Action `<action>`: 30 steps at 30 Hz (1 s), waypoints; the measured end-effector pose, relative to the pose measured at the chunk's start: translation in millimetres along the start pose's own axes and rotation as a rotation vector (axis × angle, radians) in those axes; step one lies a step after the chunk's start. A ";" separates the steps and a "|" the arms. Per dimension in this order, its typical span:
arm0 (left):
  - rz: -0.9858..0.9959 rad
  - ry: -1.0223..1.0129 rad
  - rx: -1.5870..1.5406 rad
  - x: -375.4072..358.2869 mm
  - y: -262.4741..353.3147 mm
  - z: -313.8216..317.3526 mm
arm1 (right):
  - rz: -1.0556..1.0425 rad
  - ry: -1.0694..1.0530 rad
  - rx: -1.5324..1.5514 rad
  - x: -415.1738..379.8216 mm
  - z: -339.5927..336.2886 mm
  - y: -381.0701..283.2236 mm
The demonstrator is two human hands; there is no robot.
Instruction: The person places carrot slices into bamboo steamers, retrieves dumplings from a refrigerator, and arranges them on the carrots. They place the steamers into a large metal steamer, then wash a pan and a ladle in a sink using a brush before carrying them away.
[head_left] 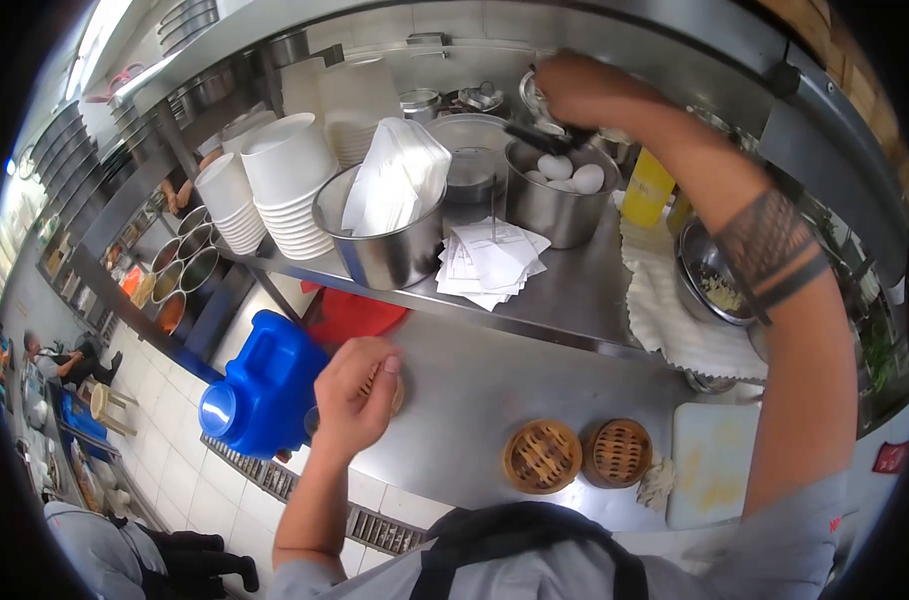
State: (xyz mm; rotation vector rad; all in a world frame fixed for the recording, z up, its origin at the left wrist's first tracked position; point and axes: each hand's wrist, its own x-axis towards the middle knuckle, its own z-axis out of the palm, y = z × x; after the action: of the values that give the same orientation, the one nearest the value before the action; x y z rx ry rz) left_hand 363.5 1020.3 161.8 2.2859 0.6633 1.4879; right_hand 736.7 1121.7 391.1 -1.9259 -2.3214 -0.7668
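My left hand [357, 392] is closed in front of my body, over the lower steel counter. The edge of a small tan, round thing shows beside its fingers; most of it is hidden. My right hand [586, 92] reaches far over the shelf, its fingers curled and mostly hidden from me. Just below it is a blurred, dark, handle-like thing [530, 138], and I cannot make out what the hand grips. Under that stands a steel pot [562, 215] of white eggs [587, 179]. Two small bamboo steamers [541, 456] rest on the counter near me.
Stacked white tubs [289, 165], a steel pot with white paper bags [394, 180] and spiked paper slips [492, 262] line the shelf. A blue jug [264, 370] stands left, a white cutting board [712, 465] right. People are at left, one seated [69, 360].
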 end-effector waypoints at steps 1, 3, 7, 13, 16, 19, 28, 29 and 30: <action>0.007 0.005 0.004 8.0 5.0 -0.6 | 0.009 -0.017 -0.007 -15.9 1.0 -4.8; 0.018 0.016 0.016 14.0 10.4 2.5 | -0.044 -0.158 -0.065 -35.0 1.3 -10.5; 0.077 -0.130 0.057 0.8 10.5 14.3 | -0.013 -0.190 0.055 -45.8 15.9 -9.1; -0.131 -0.274 -0.068 -79.7 3.6 53.4 | -0.170 -0.057 0.107 64.4 56.8 -36.9; -0.195 -0.382 -0.073 -105.5 11.2 60.9 | 0.172 -0.464 0.278 90.6 54.1 -83.9; -0.274 -0.436 -0.056 -134.1 14.3 51.5 | 0.089 -0.553 0.139 109.4 74.0 -78.0; -0.537 -0.477 0.003 -182.7 6.9 36.2 | 0.060 -0.445 0.228 105.7 61.3 -55.3; -0.516 -0.467 0.005 -177.5 6.9 35.8 | 0.058 -0.450 0.237 111.8 71.8 -45.1; -0.493 -0.457 0.007 -172.9 6.3 35.8 | 0.024 -0.337 0.406 116.5 82.0 -34.4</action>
State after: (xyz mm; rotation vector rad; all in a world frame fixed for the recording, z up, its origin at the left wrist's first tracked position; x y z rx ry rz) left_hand 337.9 919.4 19.0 2.1400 0.9888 0.7110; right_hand 700.6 1256.1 345.1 -2.0020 -2.3764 0.0461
